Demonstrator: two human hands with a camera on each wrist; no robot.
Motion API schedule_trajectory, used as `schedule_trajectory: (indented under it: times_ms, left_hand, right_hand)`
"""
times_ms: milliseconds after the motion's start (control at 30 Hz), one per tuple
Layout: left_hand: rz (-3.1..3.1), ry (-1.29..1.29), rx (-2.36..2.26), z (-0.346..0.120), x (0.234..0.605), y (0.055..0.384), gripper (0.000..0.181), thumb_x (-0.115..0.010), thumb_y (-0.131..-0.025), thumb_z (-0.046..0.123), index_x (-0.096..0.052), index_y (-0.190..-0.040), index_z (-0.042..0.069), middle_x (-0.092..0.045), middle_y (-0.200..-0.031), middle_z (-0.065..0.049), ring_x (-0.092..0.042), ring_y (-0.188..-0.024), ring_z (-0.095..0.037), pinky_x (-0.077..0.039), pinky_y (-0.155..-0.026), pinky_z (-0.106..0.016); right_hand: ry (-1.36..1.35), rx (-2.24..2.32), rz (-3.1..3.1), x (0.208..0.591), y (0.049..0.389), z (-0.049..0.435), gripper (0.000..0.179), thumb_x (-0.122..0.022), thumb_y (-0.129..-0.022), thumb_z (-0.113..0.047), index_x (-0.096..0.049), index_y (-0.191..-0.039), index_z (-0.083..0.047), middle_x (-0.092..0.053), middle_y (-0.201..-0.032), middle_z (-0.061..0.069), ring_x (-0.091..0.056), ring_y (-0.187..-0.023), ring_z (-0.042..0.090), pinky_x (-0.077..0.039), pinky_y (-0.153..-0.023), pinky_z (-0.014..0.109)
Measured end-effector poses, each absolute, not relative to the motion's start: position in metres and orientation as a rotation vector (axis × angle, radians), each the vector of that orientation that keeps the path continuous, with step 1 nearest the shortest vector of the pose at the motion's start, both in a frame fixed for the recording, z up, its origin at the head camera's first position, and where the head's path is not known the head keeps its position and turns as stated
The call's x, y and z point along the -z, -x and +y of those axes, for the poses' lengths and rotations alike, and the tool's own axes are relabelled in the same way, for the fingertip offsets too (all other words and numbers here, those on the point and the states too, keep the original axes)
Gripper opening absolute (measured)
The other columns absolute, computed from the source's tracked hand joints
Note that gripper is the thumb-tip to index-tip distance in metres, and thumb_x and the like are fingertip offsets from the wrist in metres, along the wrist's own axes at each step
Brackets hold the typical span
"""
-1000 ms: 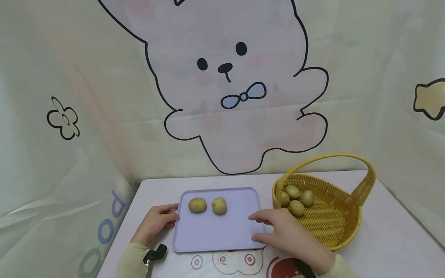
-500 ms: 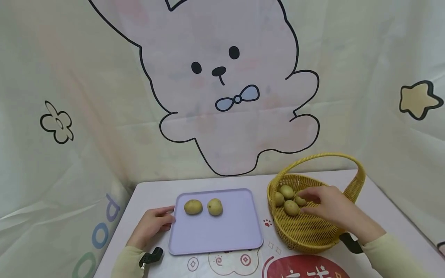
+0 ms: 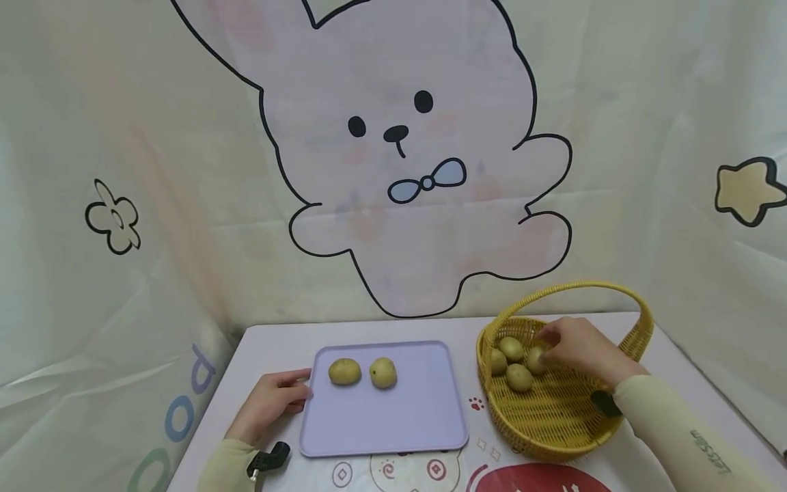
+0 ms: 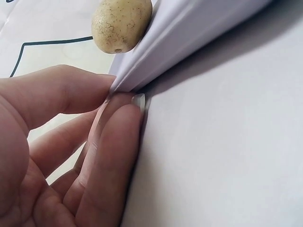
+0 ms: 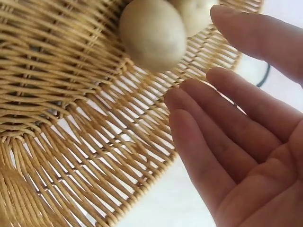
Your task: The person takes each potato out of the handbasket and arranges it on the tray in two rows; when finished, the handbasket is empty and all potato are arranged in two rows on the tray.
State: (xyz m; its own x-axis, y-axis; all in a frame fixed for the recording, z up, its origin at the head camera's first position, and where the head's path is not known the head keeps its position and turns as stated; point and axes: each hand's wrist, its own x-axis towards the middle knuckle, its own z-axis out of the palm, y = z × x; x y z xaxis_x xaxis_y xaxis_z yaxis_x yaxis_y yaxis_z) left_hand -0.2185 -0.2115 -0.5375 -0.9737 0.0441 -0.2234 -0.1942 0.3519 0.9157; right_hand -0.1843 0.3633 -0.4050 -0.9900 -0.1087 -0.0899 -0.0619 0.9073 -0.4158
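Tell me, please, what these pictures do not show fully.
Head view: the right hand covers part of one potato.
Head view: bottom edge cuts off the red print.
Left wrist view: top edge cuts off the tray.
Right wrist view: left edge cuts off the basket.

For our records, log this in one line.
left grip: holds tray by edge; right grip: over basket, near potato; tray: two potatoes; basket: four potatoes visible

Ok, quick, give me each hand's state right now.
Left hand: holding, pinching the rim of the tray.
Right hand: open, close to a potato in the basket.
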Motion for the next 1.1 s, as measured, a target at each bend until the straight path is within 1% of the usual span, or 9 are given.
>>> schedule_trajectory:
  times_ms: [133,233,400,500,700,833,900,1033,1100]
  left_hand:
    - [2.408,0.14,-1.678,-0.211,0.539,0.218,0.054,-0.082,-0.088,0.01,-0.071,-0.141,0.004,-0.073,-0.098,-0.004,-0.069,-0.082,-0.014,-0.061,-0.071,-0.026]
    - [2.422,0.135,-1.682,-0.21,0.54,0.217,0.054,-0.082,-0.088,0.009,-0.072,-0.14,0.003,-0.073,-0.099,-0.005,-0.069,-0.082,-0.014,-0.061,-0.07,-0.025]
    - [2.425,0.139,-1.686,-0.208,0.54,0.217,0.054,-0.082,-0.087,0.009,-0.072,-0.14,0.003,-0.073,-0.097,-0.005,-0.068,-0.081,-0.014,-0.061,-0.069,-0.025]
    - [2.418,0.153,-1.687,-0.207,0.539,0.216,0.054,-0.082,-0.087,0.01,-0.072,-0.14,0.003,-0.073,-0.097,-0.004,-0.069,-0.082,-0.015,-0.061,-0.07,-0.026]
    - [2.401,0.165,-1.695,-0.206,0.538,0.217,0.054,-0.083,-0.087,0.011,-0.072,-0.14,0.005,-0.073,-0.099,-0.006,-0.07,-0.084,-0.015,-0.062,-0.072,-0.027]
    - [2.395,0.18,-1.695,-0.206,0.538,0.219,0.052,-0.083,-0.088,0.011,-0.074,-0.139,0.008,-0.073,-0.099,-0.005,-0.071,-0.084,-0.015,-0.063,-0.073,-0.027]
    - [2.396,0.184,-1.694,-0.207,0.538,0.219,0.051,-0.082,-0.088,0.011,-0.074,-0.139,0.008,-0.073,-0.098,-0.005,-0.071,-0.084,-0.016,-0.063,-0.073,-0.027]
    - [2.398,0.177,-1.701,-0.208,0.54,0.22,0.051,-0.082,-0.088,0.011,-0.074,-0.138,0.007,-0.073,-0.098,-0.005,-0.07,-0.083,-0.016,-0.062,-0.072,-0.027]
    - [2.402,0.167,-1.703,-0.209,0.54,0.22,0.052,-0.082,-0.087,0.011,-0.073,-0.139,0.006,-0.073,-0.098,-0.005,-0.07,-0.083,-0.015,-0.062,-0.071,-0.027]
  right_hand:
    - [0.111,0.634,2.944,0.413,0.19,0.365,0.051,-0.09,-0.078,-0.023,-0.078,-0.121,0.004,-0.079,-0.115,0.018,-0.072,-0.11,0.038,-0.058,-0.096,0.06]
    - [0.094,0.621,2.932,0.418,0.193,0.363,0.054,-0.091,-0.077,-0.025,-0.078,-0.12,0.003,-0.078,-0.116,0.019,-0.072,-0.108,0.036,-0.059,-0.096,0.06]
    - [0.079,0.621,2.904,0.422,0.196,0.363,0.048,-0.09,-0.078,-0.023,-0.079,-0.117,0.002,-0.079,-0.112,0.016,-0.07,-0.1,0.029,-0.06,-0.089,0.055]
    - [0.08,0.624,2.894,0.423,0.197,0.363,0.048,-0.09,-0.079,-0.022,-0.078,-0.118,0.003,-0.078,-0.112,0.016,-0.069,-0.098,0.028,-0.06,-0.088,0.054]
    - [0.076,0.607,2.888,0.426,0.199,0.364,0.047,-0.09,-0.078,-0.017,-0.077,-0.118,0.005,-0.077,-0.116,0.023,-0.068,-0.097,0.029,-0.059,-0.088,0.053]
    - [0.069,0.607,2.889,0.429,0.2,0.365,0.049,-0.09,-0.077,-0.016,-0.077,-0.118,0.007,-0.075,-0.12,0.027,-0.069,-0.1,0.03,-0.06,-0.09,0.055]
    - [0.076,0.609,2.894,0.43,0.2,0.365,0.05,-0.091,-0.077,-0.016,-0.076,-0.119,0.008,-0.076,-0.119,0.026,-0.07,-0.1,0.031,-0.06,-0.089,0.055]
    - [0.09,0.606,2.918,0.431,0.199,0.365,0.044,-0.092,-0.076,-0.018,-0.079,-0.112,0.004,-0.077,-0.106,0.016,-0.066,-0.091,0.027,-0.059,-0.081,0.048]
    - [0.097,0.602,2.944,0.428,0.196,0.365,0.043,-0.093,-0.076,-0.019,-0.08,-0.111,0.002,-0.078,-0.103,0.013,-0.066,-0.091,0.026,-0.058,-0.081,0.048]
